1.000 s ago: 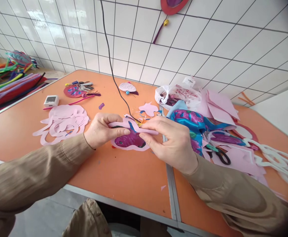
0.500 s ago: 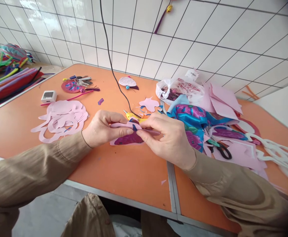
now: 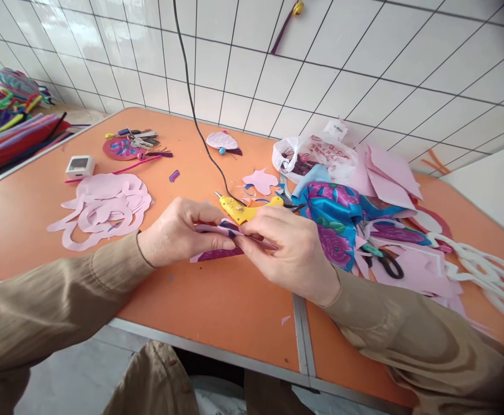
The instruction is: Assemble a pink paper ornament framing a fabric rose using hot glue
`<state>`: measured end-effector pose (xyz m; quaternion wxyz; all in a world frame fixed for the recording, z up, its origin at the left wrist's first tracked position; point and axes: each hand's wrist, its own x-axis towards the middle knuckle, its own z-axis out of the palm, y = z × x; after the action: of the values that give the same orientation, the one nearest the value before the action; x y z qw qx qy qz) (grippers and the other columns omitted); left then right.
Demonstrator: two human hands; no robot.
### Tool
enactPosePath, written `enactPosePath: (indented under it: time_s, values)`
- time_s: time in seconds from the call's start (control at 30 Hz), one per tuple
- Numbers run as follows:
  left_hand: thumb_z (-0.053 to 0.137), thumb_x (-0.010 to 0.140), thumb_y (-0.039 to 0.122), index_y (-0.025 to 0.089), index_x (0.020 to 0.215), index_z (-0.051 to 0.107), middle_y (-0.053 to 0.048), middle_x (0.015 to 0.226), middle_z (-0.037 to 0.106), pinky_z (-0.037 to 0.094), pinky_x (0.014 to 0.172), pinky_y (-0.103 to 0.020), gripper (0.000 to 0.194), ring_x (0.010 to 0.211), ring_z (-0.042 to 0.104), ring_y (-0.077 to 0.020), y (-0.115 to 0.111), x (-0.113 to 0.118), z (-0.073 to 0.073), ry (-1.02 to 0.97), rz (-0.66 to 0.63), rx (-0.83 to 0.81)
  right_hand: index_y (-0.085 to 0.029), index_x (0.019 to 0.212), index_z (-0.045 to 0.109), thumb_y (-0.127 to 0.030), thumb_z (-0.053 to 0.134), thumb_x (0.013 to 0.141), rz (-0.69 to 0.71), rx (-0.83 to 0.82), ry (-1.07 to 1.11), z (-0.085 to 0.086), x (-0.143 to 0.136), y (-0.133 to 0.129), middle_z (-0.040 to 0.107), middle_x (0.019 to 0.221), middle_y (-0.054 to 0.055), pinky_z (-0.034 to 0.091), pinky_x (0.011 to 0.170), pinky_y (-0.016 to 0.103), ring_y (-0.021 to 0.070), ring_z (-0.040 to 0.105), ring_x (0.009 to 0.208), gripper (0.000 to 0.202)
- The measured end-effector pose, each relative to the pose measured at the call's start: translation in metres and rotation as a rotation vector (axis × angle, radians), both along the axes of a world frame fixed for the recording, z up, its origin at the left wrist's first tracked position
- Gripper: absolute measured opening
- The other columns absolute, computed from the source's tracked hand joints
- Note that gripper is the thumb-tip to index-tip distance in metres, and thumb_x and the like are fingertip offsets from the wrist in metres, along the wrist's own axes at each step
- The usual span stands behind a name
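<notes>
Between my two hands is a pink felt piece [image 3: 212,229] with dark blue fabric on it, held edge-on above the table. My left hand [image 3: 180,233] pinches its left end, thumb toward me. At the other end, my right hand [image 3: 284,245] grips it between thumb and fingers. Beneath them lies a purple patterned fabric piece [image 3: 217,253] with a pink border, partly hidden by my hands. Just behind my fingers rests a yellow hot glue gun [image 3: 241,212], its nozzle pointing up and left.
Pink felt cut-outs [image 3: 105,204] lie on the left near a white box [image 3: 80,166] and keys [image 3: 143,140]. Blue floral fabric [image 3: 334,230], scissors [image 3: 390,264] and a plastic bag [image 3: 321,158] crowd the right. A black cord [image 3: 191,98] hangs before the tiled wall.
Both hands have shifted slightly down with the felt piece, which they still hold. More of the yellow glue gun shows behind them, and less of the purple piece below.
</notes>
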<state>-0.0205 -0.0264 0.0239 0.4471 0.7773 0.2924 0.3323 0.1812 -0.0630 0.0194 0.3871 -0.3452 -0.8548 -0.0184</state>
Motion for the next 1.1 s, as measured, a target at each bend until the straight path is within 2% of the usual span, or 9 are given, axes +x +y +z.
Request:
enactPosePath:
  time_s: [0.17,0.23,0.3,0.47,0.77,0.9,0.97,1.03,1.1]
  values:
    - [0.077,0.08,0.031,0.016,0.076,0.079,-0.003,0.061,0.07,0.044,0.047,-0.019,0.016,0.049,0.058,-0.0103,0.002,-0.001,-0.002,-0.035,-0.079,0.035,-0.021,0.074,0.064,-0.022,0.062,0.088,0.109,-0.115,-0.008,0.016,0.014,0.011,0.064,0.065,-0.001,0.047,0.06,0.028,0.0125,0.058,0.06,0.014]
    - [0.077,0.08,0.028,0.018,0.076,0.08,-0.004,0.063,0.071,0.045,0.048,-0.02,0.011,0.049,0.059,-0.011,0.003,-0.001,-0.001,-0.059,-0.112,0.043,-0.022,0.073,0.065,-0.02,0.055,0.09,0.055,-0.163,0.042,0.022,0.027,0.025,0.067,0.067,-0.001,0.048,0.059,0.028,0.0128,0.061,0.062,0.02]
    - [0.077,0.079,0.027,0.019,0.074,0.08,-0.005,0.066,0.073,0.047,0.05,-0.021,0.01,0.052,0.061,-0.0125,0.003,-0.002,0.0,-0.06,-0.119,0.043,-0.021,0.08,0.069,-0.015,0.058,0.085,-0.014,-0.168,-0.032,0.023,0.042,0.04,0.071,0.074,0.0,0.05,0.061,0.029,0.0146,0.064,0.066,0.014]
    - [0.075,0.082,0.026,0.018,0.076,0.079,-0.007,0.068,0.074,0.05,0.051,-0.022,0.011,0.053,0.062,-0.0133,0.005,-0.004,0.0,-0.06,-0.133,0.097,-0.017,0.12,0.066,0.002,0.051,0.07,-0.028,-0.256,-0.509,0.009,0.063,0.063,0.072,0.118,0.008,0.053,0.079,0.035,0.0236,0.067,0.105,0.056]
    - [0.061,0.095,0.037,0.013,0.084,0.076,-0.013,0.072,0.074,0.053,0.059,-0.021,0.031,0.062,0.067,-0.014,0.01,-0.008,-0.005,-0.09,-0.27,0.353,-0.014,0.13,0.061,-0.005,0.048,0.084,-0.165,-0.178,-0.736,-0.016,0.048,0.065,0.069,0.102,0.013,0.04,0.092,0.045,0.0291,0.063,0.099,0.048]
    - [0.054,0.099,0.041,0.014,0.089,0.076,-0.014,0.075,0.074,0.054,0.063,-0.023,0.037,0.067,0.069,-0.0158,0.012,-0.01,-0.009,-0.072,-0.274,0.435,-0.016,0.121,0.065,0.0,0.05,0.075,-0.137,-0.149,-0.654,-0.022,0.05,0.071,0.064,0.096,0.013,0.043,0.084,0.041,0.0286,0.059,0.093,0.051]
    - [0.052,0.099,0.043,0.014,0.089,0.076,-0.014,0.075,0.074,0.054,0.063,-0.024,0.039,0.067,0.069,-0.016,0.012,-0.009,-0.01,-0.087,-0.261,0.462,-0.016,0.12,0.063,-0.001,0.048,0.078,-0.123,-0.101,-0.549,-0.02,0.054,0.075,0.063,0.098,0.012,0.045,0.084,0.04,0.027,0.058,0.094,0.047]
    - [0.052,0.099,0.044,0.013,0.087,0.076,-0.014,0.073,0.074,0.054,0.062,-0.023,0.041,0.065,0.069,-0.0155,0.012,-0.009,-0.011,-0.107,-0.243,0.473,-0.017,0.121,0.058,-0.008,0.05,0.086,-0.15,-0.032,-0.367,-0.016,0.061,0.079,0.062,0.102,0.012,0.047,0.085,0.039,0.0261,0.058,0.097,0.037]
    - [0.055,0.098,0.043,0.012,0.084,0.076,-0.014,0.072,0.074,0.053,0.061,-0.021,0.04,0.063,0.068,-0.0144,0.012,-0.008,-0.01,-0.109,-0.222,0.458,-0.023,0.118,0.053,-0.027,0.06,0.089,-0.162,0.02,-0.108,-0.009,0.07,0.083,0.06,0.102,0.009,0.049,0.078,0.039,0.025,0.058,0.093,0.03]
